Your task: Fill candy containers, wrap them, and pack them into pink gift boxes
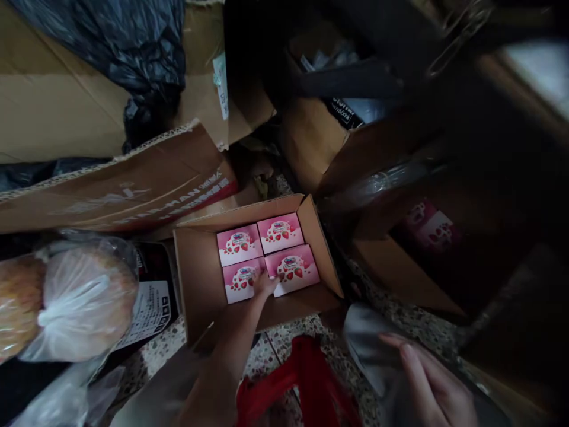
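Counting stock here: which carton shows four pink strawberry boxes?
The open carton under the left hand; the shadowed carton to its right shows only one pink box.

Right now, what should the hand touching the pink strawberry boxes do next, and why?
Probably grip one box by its edges: the left hand rests where two pink strawberry boxes meet inside the cardboard carton, and they sit tight together.

Head-worn view, roughly straight down.

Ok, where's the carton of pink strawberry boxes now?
In the head view, the carton sits just below centre on the speckled floor, the left hand reaching into it, a plastic-wrapped bag to its left.
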Motion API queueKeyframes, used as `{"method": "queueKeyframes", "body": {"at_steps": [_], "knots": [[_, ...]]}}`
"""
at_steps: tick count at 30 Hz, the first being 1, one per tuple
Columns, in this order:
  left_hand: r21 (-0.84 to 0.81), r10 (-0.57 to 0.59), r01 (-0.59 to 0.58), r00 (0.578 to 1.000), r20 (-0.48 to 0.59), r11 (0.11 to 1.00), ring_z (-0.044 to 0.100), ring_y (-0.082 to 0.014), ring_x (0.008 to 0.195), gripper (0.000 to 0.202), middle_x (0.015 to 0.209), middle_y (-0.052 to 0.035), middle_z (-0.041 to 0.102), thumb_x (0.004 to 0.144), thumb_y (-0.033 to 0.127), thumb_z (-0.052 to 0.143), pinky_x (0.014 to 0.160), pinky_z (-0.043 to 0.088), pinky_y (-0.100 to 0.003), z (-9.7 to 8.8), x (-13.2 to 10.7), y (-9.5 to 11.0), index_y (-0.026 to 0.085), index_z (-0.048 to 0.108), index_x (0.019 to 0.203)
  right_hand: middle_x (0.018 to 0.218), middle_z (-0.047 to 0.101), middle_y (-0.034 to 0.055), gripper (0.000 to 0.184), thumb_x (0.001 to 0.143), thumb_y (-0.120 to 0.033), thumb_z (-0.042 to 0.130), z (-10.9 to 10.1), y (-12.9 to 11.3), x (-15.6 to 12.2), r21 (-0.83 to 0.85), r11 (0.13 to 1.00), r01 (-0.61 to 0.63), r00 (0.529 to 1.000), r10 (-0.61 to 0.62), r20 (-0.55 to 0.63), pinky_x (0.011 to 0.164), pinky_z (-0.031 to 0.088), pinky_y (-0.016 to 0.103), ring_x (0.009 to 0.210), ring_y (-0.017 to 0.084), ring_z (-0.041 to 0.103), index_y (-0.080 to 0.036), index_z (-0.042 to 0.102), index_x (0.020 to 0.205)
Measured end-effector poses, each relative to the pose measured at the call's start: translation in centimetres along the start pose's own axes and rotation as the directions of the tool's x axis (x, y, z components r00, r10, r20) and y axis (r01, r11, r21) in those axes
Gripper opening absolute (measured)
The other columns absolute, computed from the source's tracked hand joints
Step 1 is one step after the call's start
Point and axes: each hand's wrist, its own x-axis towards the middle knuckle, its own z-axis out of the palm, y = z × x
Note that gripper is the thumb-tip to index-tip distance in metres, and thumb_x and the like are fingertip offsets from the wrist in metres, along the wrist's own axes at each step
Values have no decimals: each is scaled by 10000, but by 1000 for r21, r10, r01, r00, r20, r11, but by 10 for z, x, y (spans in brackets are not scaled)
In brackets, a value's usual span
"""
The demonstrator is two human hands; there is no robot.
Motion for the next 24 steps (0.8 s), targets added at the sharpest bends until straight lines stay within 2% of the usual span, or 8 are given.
{"method": "queueKeyframes", "body": {"at_steps": [2,6,10,13,15,18,20,24], "knots": [[123,22,-18,999,-32,992,150,-395,1374,756,1388,-241,383,563,425,736,1090,156,-495,-4,-14,9,83,498,1194,992,696,43,256,881,-324,476,4,-10,3,32,999,12,999,-11,-33,797,517,221,926,179,652,-218,695,960],[475,275,-191,955,-112,859,422,-409,1206,665,1216,-256,523,706,425,581,993,287,-530,-15,-71,52,56,433,1239,855,696,70,345,921,-299,375,10,-38,2,44,992,118,991,-114,-67,697,515,265,792,175,649,-188,700,886],[366,778,-691,597,-197,623,453,-354,1156,484,1142,-174,565,775,474,492,979,329,-500,-26,-170,142,146,514,1129,763,690,43,340,914,-270,344,-8,-55,-15,-34,933,357,915,-357,-190,683,508,313,732,177,639,-212,669,836],[155,900,-903,355,-252,400,493,-285,1091,369,1085,-90,584,779,467,531,995,339,-447,-28,-290,216,216,541,1049,792,699,37,252,883,-255,380,-50,-71,-56,-107,811,575,768,-580,-270,638,512,312,702,172,642,-233,626,933],[-83,914,-940,342,-220,332,535,-244,1016,340,1034,-66,596,777,451,558,919,409,-374,-20,-378,251,229,547,1036,828,703,50,266,879,-255,386,-92,-79,-96,-206,700,684,616,-705,-350,638,521,318,713,177,650,-231,589,1050],[-427,888,-792,456,62,437,576,-226,923,367,965,-64,625,760,474,588,794,455,-311,8,-486,278,214,574,1020,855,701,65,323,889,-242,370,-172,-78,-158,-394,612,686,438,-779,-448,684,525,338,771,193,657,-225,557,1152],[-544,829,-631,482,282,552,588,-238,922,388,963,-75,650,748,510,600,766,462,-303,29,-532,284,197,611,977,951,688,63,311,865,-213,426,-228,-67,-184,-480,707,520,425,-701,-572,812,495,388,895,219,638,-263,585,1128],[-611,767,-464,408,496,642,611,-265,939,454,913,-91,688,725,544,619,775,471,-320,65,-575,289,180,628,997,1186,579,151,395,892,-358,388,-315,-34,-177,-203,971,129,220,-227,-949,962,371,486,1140,287,501,-167,555,1195]]}}
